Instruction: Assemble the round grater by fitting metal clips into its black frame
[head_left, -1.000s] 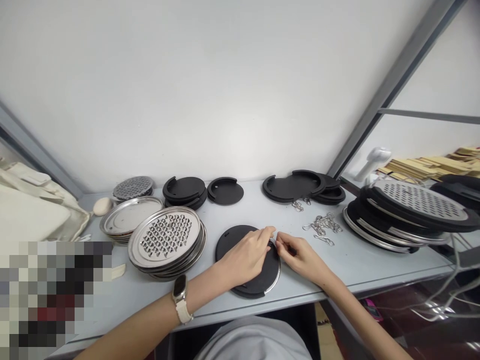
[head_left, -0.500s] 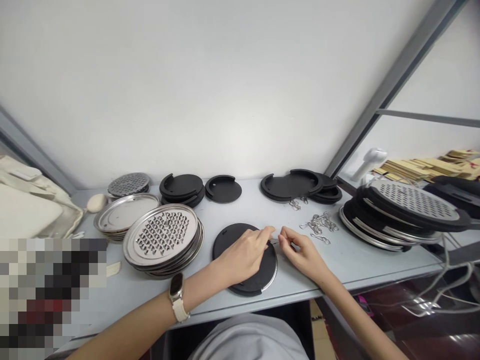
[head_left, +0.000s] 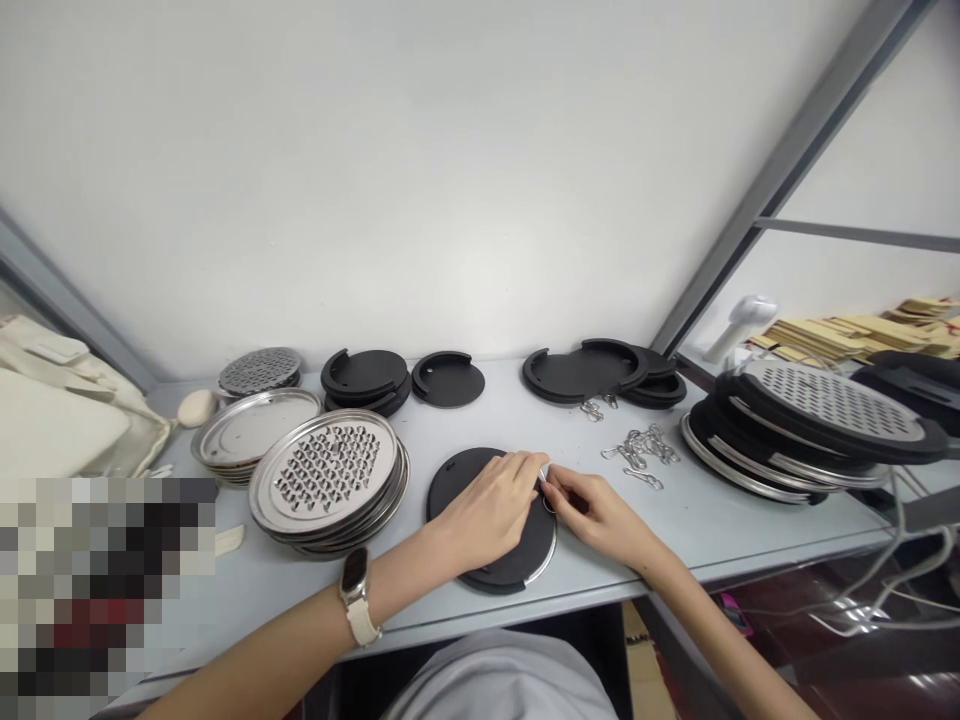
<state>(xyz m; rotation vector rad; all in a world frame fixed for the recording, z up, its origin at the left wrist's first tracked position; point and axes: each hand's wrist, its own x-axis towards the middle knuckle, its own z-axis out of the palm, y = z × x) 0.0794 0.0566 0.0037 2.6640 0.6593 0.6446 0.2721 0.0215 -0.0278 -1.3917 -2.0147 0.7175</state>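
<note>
A round black holder point(head_left: 459, 490) with a metal rim showing along its lower right edge lies flat near the table's front. My left hand point(head_left: 499, 505) reaches across it, fingers bent and pressed together at its right edge, gripping there. From the right, my right hand point(head_left: 592, 510) pinches a small metal wire clip point(head_left: 544, 474) against that same edge, and the fingertips of both hands nearly touch. Most of the clip is hidden by my fingers. To the right lies a loose pile of similar wire clips point(head_left: 641, 447).
Stacked metal grater discs point(head_left: 326, 470) and plain metal discs point(head_left: 255, 430) stand at the left. Black holders point(head_left: 367, 375) line the wall, with another black stack point(head_left: 585, 370) farther right. A tall grater stack point(head_left: 832, 400) occupies the right side, beside a metal frame post point(head_left: 720, 260).
My right hand has moved slightly left and down, bringing the pinched clip onto the holder's edge. My left hand stays nearly still on the holder.
</note>
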